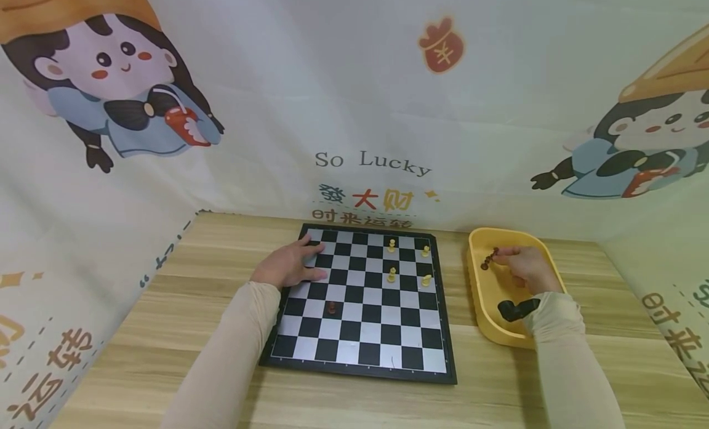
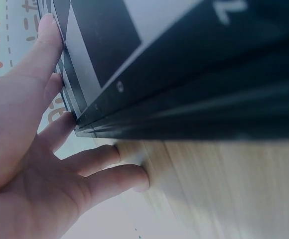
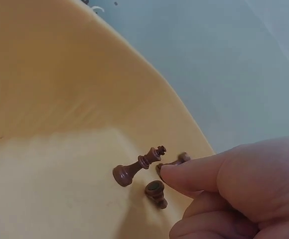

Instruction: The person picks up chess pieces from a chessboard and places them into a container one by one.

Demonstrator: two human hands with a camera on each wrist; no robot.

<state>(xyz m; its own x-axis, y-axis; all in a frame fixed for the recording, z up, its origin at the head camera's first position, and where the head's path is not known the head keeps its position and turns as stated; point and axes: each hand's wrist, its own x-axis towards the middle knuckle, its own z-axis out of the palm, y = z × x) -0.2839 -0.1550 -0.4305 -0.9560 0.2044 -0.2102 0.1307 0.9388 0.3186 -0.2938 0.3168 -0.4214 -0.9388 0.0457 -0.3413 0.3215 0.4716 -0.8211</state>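
Note:
My left hand (image 1: 290,264) rests on the left edge of a black-and-white chessboard (image 1: 348,352), fingers spread. In the left wrist view, some fingertips of that hand (image 2: 40,164) touch the wooden surface beside the board's dark frame. My right hand (image 1: 526,266) reaches into a yellow bin (image 1: 487,328), pinching a brown chess piece (image 3: 183,157) mostly hidden behind the thumb. Beside the thumb in the right wrist view are a brown king (image 3: 138,166) and another small brown piece (image 3: 156,193). One reddish-brown piece (image 1: 332,307) stands on the board.
Several cream pieces, among them a knight (image 1: 426,280), stand on the board's far right part. A black curved object (image 1: 517,309) shows over the bin at my right cuff. Board and bin sit on a wooden table (image 1: 221,250), backed by a printed cloth (image 1: 277,109).

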